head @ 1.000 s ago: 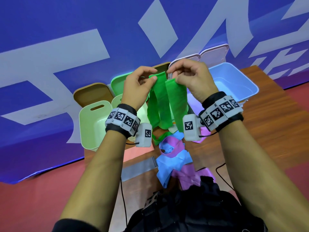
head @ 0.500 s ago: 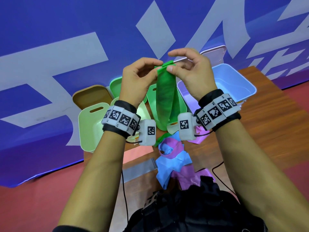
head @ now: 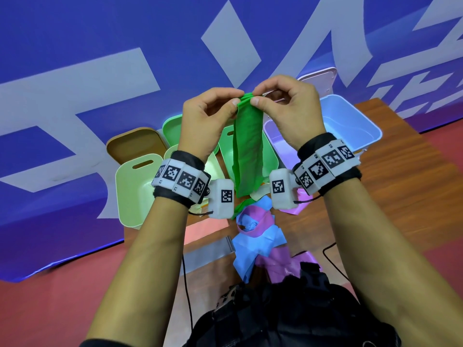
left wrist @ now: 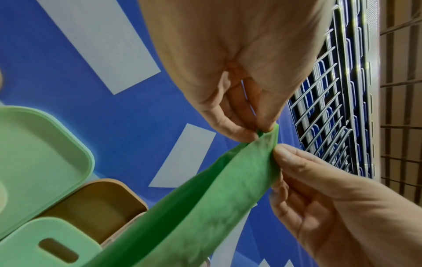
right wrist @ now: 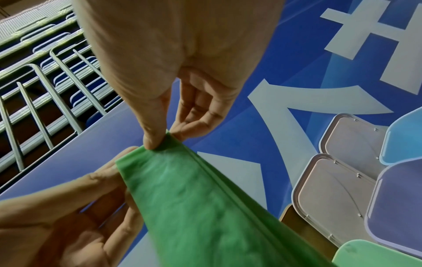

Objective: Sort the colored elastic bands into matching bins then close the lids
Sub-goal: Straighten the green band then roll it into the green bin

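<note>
Two hands meet at the top edge of one green band [head: 248,146], and we see both pinching it. The left hand [head: 205,121] has its thumb and forefinger closed on the band's upper left corner, the other fingers curled loosely behind; the right hand [head: 290,108] nips the upper right corner the same way, thumb against fingertips. In the left wrist view the left hand [left wrist: 228,75] pinches the folded edge of the band [left wrist: 205,207] from above while the right hand [left wrist: 324,195] touches it from the side. In the right wrist view the right hand [right wrist: 178,72] clamps the band [right wrist: 194,207] between thumb and two fingers, and the left hand [right wrist: 68,216] lies against its other edge.

The band hangs straight down from the fingers, doubled on itself, held up in the air above the green bin [head: 225,151]. That bin stands open on the table [head: 400,184]. Left of the green bin we see a pale green bin [head: 130,196] and a brown lid [head: 135,146]; right of it stand a lilac bin [head: 273,136] and a blue bin [head: 350,121], both open. Nearer to us than the green bin, a heap of blue and pink bands [head: 255,234] lies loose on the table.
</note>
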The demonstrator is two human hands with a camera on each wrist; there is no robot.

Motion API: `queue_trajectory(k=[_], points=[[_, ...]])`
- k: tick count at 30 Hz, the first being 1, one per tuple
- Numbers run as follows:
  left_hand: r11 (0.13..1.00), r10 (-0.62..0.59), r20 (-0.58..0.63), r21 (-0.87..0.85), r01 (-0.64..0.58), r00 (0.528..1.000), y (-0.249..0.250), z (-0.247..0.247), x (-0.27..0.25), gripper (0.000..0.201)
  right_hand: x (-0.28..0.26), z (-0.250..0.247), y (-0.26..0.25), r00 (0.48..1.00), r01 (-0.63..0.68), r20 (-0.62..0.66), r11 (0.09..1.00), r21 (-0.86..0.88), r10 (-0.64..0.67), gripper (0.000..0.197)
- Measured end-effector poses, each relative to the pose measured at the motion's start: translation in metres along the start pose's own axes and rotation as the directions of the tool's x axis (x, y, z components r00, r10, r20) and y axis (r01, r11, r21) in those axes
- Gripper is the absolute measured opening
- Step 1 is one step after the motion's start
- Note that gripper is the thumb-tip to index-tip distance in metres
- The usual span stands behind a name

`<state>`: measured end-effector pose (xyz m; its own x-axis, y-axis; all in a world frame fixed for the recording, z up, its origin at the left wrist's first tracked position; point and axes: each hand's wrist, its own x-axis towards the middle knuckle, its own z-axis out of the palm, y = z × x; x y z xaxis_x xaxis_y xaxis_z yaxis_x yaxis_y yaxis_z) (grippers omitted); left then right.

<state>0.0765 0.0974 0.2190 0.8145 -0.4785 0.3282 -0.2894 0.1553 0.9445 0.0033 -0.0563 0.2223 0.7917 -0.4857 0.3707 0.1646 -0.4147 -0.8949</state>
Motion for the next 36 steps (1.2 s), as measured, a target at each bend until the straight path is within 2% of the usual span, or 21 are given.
queue_trajectory(k=[12, 20, 33, 36], points=[[1.000, -0.011, 0.008, -0.023, 0.011, 1.000, -0.001, -0.003, -0.002, 0.014, 0.000, 0.003, 0.005, 0.998, 0.036, 0.045, 0.999, 0.035, -0.038, 0.010], [1.000, 0.009, 0.004, 0.018, -0.009, 1.000, -0.006, -0.005, 0.000, 0.013, 0.000, 0.007, 0.007, 0.998, 0.000, 0.057, 0.998, 0.069, -0.004, 0.007], [1.000, -0.005, -0.009, -0.012, 0.005, 1.000, -0.010, -0.009, 0.001, 0.013, 0.000, 0.009, 0.004, 0.997, 0.011, 0.076, 0.996, 0.093, -0.018, 0.008], [1.000, -0.012, -0.009, -0.016, 0.012, 1.000, -0.013, -0.011, 0.002, 0.018, -0.002, 0.012, 0.003, 0.996, -0.003, 0.084, 0.993, 0.115, -0.006, 0.008]])
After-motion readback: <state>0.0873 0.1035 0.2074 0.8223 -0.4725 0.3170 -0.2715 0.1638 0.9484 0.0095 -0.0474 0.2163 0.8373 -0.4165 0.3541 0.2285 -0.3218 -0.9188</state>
